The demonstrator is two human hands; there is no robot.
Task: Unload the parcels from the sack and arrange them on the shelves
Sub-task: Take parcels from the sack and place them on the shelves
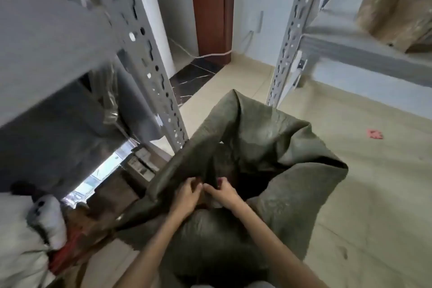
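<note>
A pale tiled floor (pixel 350 194) fills the lower right of the frame, running back to a light wall and a dark brown wooden door frame (pixel 211 7) at top centre. Grey slotted metal shelving (pixel 145 37) rises along the left side, and a second grey metal rack (pixel 350 42) stands at the upper right. A brown paper-wrapped parcel (pixel 397 14) sits on that right-hand shelf, blurred by motion. Cardboard boxes with printed labels (pixel 140 163) and pale bagged packages (pixel 35 229) crowd the lower left shelves.

A large olive-green woven sack (pixel 268 142) stands on the floor at centre, its mouth slumped open and folded. Two bare forearms reach down into it from the bottom edge. The left hand (pixel 187 194) and the right hand (pixel 222 190) meet just beside each other at the near lip of the sack. Both sets of fingers are curled, and they seem to pinch a fold of the sack's fabric. Something brownish shows between them, possibly a parcel, but it is too blurred to be sure.

Holding the fabric this way would likely spread the mouth, giving access to the dark interior. No parcels inside are plainly visible. Unloading looks to be under way, with the right rack mostly bare.
</note>
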